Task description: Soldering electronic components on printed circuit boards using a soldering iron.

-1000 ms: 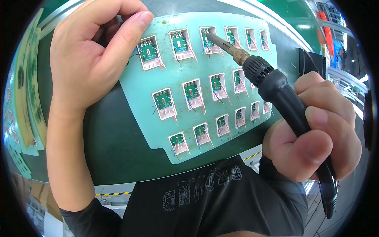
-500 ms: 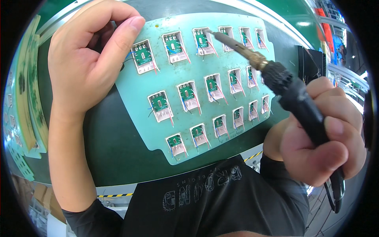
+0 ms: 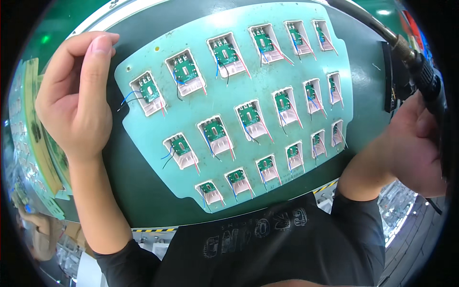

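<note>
Lifting clear of the pale green jig board (image 3: 224, 115), the right hand (image 3: 413, 143) grips the soldering iron (image 3: 420, 71) while the loosely curled left hand (image 3: 76, 95) releases its corner, soldering apparently paused

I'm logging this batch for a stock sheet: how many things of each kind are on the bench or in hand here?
Small green circuit modules in white holders, three rows of 6: 18
Teal carrier panel under them: 1
Soldering iron, gripped in the right hand: 1
Total: 20
</note>
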